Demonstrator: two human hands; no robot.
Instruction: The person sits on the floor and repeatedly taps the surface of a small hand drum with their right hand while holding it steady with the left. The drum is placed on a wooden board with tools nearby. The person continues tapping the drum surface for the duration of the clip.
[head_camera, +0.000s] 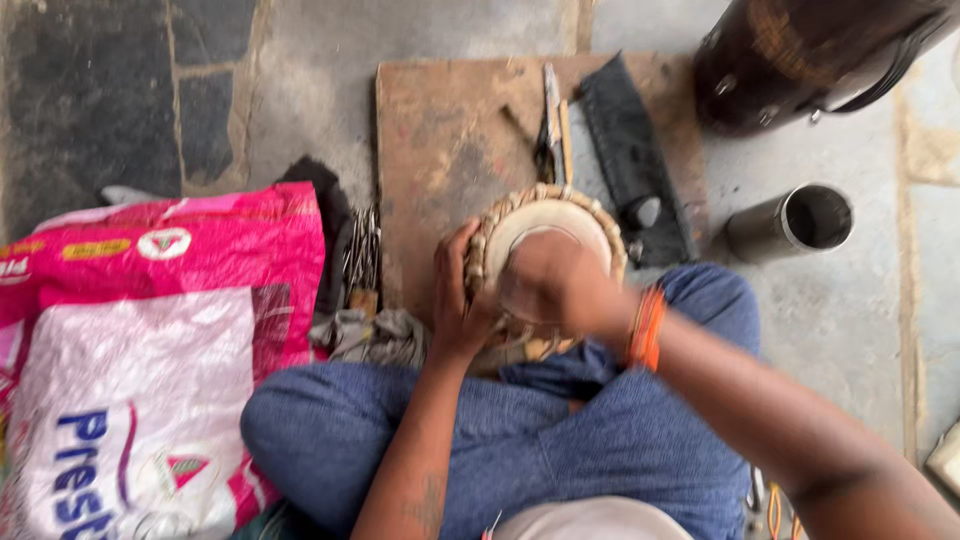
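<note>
We look down at a small hand drum (545, 225) with a pale skin head and a braided rim. It stands on the near edge of a worn wooden board (440, 140), just in front of the person's crossed legs in blue trousers (540, 430).

The left hand (458, 300) is on the left side of the drum. Its fingers (452, 262) are curled around the braided rim, so the hand is partly closed and holds the drum wall.

The right hand (545, 280) lies on top of the drum head and covers its near part. It is blurred; it looks closed like a loose fist pressed on the skin, but we cannot tell if something is inside it. An orange bangle (647, 327) sits on the right wrist.

Behind the drum, on the board, lie 2 thin tools (553, 125) side by side. A dark flat strip (630, 150) lies to the right of the tools and reaches down to the right of the drum.

To the right of the drum, on the stone floor, a metal cylinder (790, 222) lies on its side with its open mouth toward us. Far behind and right of the drum is a large dark drum body (800, 55).

To the left of the drum we see a bundle of metal tools (362, 250), a grey cloth (375, 335) and, farther left, a pink and white plastic sack (150, 340).
</note>
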